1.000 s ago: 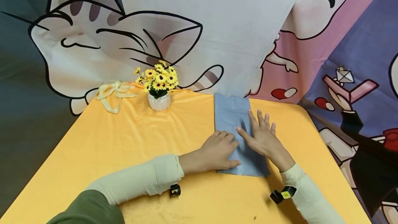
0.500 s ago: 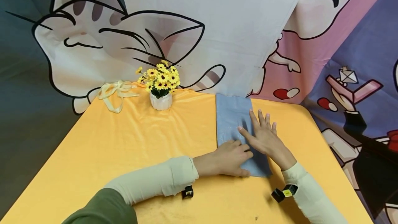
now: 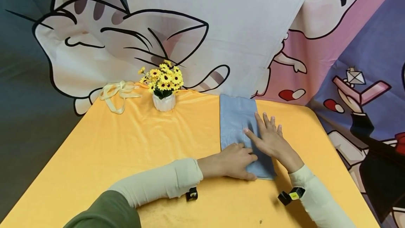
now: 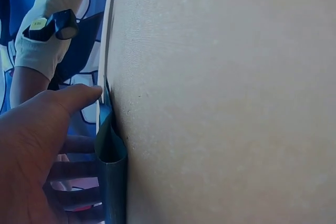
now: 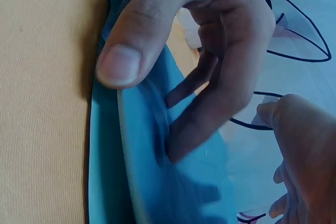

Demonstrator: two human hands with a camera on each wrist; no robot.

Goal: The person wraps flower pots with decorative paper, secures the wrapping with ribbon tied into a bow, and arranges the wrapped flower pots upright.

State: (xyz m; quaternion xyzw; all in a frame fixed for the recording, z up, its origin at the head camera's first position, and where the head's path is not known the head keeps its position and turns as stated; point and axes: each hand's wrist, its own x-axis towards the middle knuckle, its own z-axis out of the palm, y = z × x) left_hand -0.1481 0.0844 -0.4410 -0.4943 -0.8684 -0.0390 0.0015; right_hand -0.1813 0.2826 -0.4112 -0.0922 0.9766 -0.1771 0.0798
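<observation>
Nearest us, past a bare stretch of the surface, the folded cloth begins; it runs lengthwise away from us, right of centre. Its near left corner gapes in a small raised loop, so we judge the step is pressing the fold flat, and that corner needs us most. Our left hand lies across the near end, fingers bent loosely, tips on the cloth, thumb by the near edge, gripping nothing. We would flatten the palm and press from the loop away along the left side, without dragging the layers askew. Farther on, our right hand hovers over the right side, fingers straight and spread, holding nothing; lowered, it would anchor the layers. The cloth's far end lies flat near the backdrop.
</observation>
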